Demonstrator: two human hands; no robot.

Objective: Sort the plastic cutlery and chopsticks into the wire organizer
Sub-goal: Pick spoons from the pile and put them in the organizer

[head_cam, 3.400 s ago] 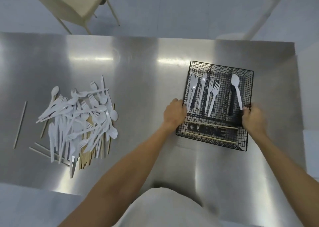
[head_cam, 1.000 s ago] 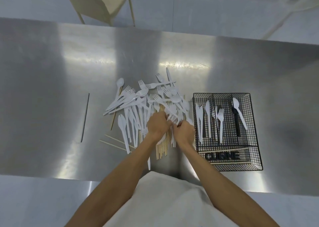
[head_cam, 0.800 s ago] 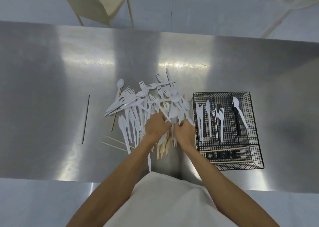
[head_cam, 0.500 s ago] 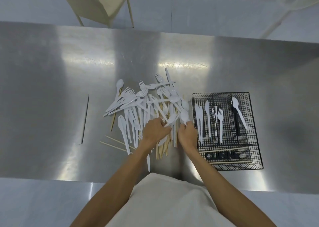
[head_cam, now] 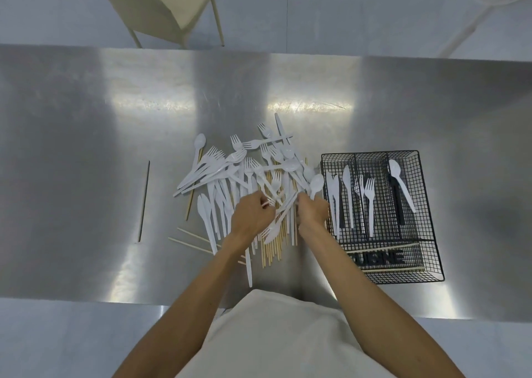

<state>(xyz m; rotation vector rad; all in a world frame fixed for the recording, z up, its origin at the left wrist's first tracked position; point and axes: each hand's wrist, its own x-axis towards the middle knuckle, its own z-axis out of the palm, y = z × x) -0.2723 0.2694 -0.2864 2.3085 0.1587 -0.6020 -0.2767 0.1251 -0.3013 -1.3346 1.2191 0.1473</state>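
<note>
Since half a second ago the right hand (head_cam: 312, 210) has lifted a white plastic spoon (head_cam: 315, 184) — pinched; left hand (head_cam: 253, 215) grip unclear. The black wire organizer (head_cam: 426, 275), at three o'clock, holds two white forks (head_cam: 366, 196).

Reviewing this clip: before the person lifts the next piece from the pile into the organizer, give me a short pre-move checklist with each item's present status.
1. Organizer within reach, beside the pile: ok.
2. Compartments already sorted by type: knives left, forks middle, spoon right, chopsticks in the near cross section: ok.
3. Right hand holds one piece, a spoon sticking up from it: ok, though the grip itself is hidden.
4. Left hand holds a single piece: cannot tell, the fingers are buried in the pile.
5. Pieces untangled for a clean lift: not ok, cutlery and chopsticks overlap.
6. Stray chopstick lying apart, left of the pile, gathered: not ok.
</note>
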